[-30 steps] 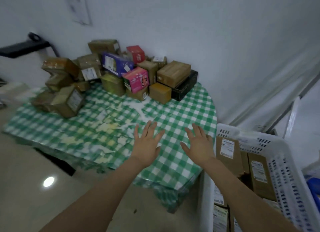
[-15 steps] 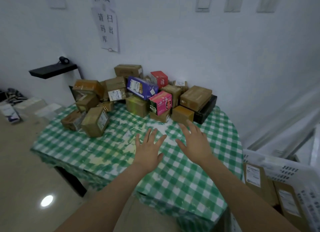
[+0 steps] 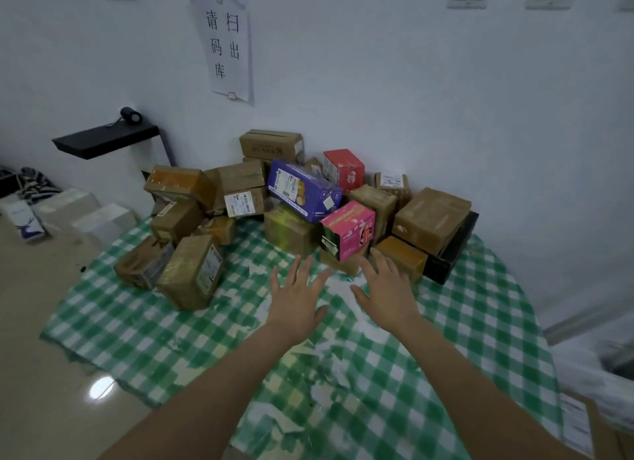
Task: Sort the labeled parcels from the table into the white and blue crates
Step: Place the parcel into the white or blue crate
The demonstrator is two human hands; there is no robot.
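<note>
Reaching entry, nothing yet taken: over the last second both hands have travelled from the near edge of the checked table (image 3: 137,322) up to the foot of the parcel pile, and the view has lifted with them. Left hand (image 3: 296,305): empty, fingers straight and spread, over the bare cloth just short of the pile. Right hand (image 3: 389,296): empty, fingers likewise spread, fingertips just beside the small brown box (image 3: 403,257) and below the pink box (image 3: 348,231); contact cannot be confirmed. Judgement: a fresh pick is about to start, most likely from these front-row items. Stock on the table, against the wall: purple box (image 3: 303,192), red box (image 3: 344,169), black box (image 3: 453,250) carrying a large brown box (image 3: 430,216), and taped brown cartons further left, including a tilted labelled carton (image 3: 192,274). Containers: the white crate, earlier plain at the right with labelled brown parcels standing in it, has slid nearly out of frame; only one labelled parcel (image 3: 583,428) shows at the lower right corner. Blue crate: not in view, contents unknown.
</note>
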